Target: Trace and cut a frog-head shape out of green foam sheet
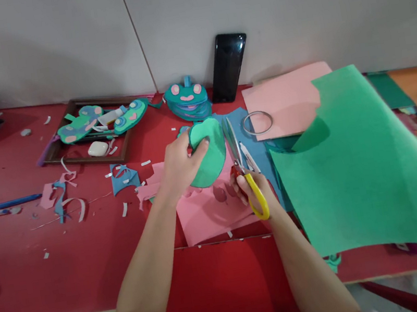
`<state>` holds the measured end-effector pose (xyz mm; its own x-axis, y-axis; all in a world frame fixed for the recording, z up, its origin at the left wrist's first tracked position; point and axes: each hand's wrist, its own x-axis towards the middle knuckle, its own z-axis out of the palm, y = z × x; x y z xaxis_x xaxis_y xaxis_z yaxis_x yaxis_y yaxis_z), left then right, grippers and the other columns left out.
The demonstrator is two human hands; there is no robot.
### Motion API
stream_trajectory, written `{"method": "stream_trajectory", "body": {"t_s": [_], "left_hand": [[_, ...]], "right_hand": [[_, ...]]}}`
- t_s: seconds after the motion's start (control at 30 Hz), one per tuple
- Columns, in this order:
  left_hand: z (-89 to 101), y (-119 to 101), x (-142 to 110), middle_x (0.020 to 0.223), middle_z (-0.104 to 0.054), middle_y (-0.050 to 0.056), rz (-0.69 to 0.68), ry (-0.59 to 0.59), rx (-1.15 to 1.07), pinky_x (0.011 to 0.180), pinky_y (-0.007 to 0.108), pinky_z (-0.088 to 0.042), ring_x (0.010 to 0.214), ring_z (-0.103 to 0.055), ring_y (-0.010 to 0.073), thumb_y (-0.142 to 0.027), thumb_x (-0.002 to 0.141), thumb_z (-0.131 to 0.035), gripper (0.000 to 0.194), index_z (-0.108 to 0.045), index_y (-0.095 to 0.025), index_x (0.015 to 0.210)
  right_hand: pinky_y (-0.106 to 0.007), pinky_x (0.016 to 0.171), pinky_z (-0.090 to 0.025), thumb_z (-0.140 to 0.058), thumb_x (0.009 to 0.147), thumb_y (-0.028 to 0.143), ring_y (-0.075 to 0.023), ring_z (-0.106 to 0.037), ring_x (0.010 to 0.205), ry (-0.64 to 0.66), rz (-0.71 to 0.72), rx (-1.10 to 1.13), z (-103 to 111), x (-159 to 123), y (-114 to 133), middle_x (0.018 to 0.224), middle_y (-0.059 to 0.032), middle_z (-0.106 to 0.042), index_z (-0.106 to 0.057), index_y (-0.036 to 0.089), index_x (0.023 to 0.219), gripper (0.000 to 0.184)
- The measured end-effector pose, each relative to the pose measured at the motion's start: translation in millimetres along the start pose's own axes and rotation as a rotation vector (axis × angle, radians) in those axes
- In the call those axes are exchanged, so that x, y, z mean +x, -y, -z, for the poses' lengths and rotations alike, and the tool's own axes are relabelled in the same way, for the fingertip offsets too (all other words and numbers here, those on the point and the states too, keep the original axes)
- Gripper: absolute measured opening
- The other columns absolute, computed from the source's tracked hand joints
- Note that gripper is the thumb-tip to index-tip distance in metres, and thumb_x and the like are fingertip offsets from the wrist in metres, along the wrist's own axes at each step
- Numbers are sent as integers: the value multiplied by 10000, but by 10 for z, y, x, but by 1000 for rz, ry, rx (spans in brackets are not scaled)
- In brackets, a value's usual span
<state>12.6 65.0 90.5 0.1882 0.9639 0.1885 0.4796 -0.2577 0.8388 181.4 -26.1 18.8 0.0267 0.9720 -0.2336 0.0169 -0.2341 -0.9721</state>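
Observation:
My left hand [181, 164] pinches a rounded green felt-like cutout [215, 163], with the thumb lying across its face. In my right hand [261, 185] are scissors [258, 202] with yellow and red handles, their blades pointing away from me, just right of the cutout and apart from it. The blades look slightly parted. Beneath both hands lie pink sheets [199, 223], and a blue sheet [277, 176] extends to the right under the scissors. A white pen-like tool [249, 157] rests on the blue sheet beside the blades.
A large green sheet [366, 178] covers the right side, near a pink sheet [283, 102] and a metal ring [257, 123]. A phone [229, 67] leans on the wall beside a green face-shaped craft [187, 99]. Leftward are a brown frame [124, 151], scraps [59, 200] and a blue pen [16, 201].

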Motion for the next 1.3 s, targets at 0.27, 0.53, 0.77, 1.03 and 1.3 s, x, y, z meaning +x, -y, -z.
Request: {"method": "stream_trajectory", "body": {"t_s": [0.27, 0.53, 0.77, 1.03, 1.3], "left_hand": [[-16, -2, 0, 807, -653, 18, 4, 8, -28, 692, 267, -446, 740, -594, 142, -351, 821, -539, 203, -630, -172, 852], [-22, 11, 9, 904, -690, 27, 81, 39, -226, 729, 274, -499, 825, -628, 164, -336, 795, -566, 223, -638, -174, 930], [-40, 16, 12, 924, -695, 31, 110, 61, -293, 712, 262, -509, 830, -637, 160, -341, 799, -570, 231, -635, -174, 945], [-61, 22, 12, 919, -683, 36, 81, 28, -239, 698, 263, -505, 825, -631, 163, -339, 808, -554, 225, -637, -174, 938], [-69, 2, 1, 850, -671, 15, 76, 8, -236, 705, 251, -493, 780, -621, 143, -337, 796, -574, 207, -637, -173, 907]], "right_hand": [[-202, 334, -232, -525, 803, 549, -56, -329, 356, 7, 6, 6, 13, 8, -33, 492, 62, -405, -534, 185, 774, 366], [-223, 356, -241, -502, 810, 566, -71, -334, 377, 17, 27, -20, 19, 11, -12, 483, 47, -409, -555, 183, 777, 389], [-219, 365, -241, -504, 816, 558, -66, -348, 388, 25, 30, -24, 28, 16, -38, 517, 37, -436, -546, 181, 771, 383], [-211, 352, -240, -513, 805, 567, -63, -355, 384, 18, 26, -38, 26, 16, -39, 521, 43, -431, -533, 184, 744, 388], [-223, 354, -244, -508, 825, 531, -65, -348, 366, 23, 19, -39, 27, 9, -26, 510, 44, -428, -513, 193, 713, 356]]}}
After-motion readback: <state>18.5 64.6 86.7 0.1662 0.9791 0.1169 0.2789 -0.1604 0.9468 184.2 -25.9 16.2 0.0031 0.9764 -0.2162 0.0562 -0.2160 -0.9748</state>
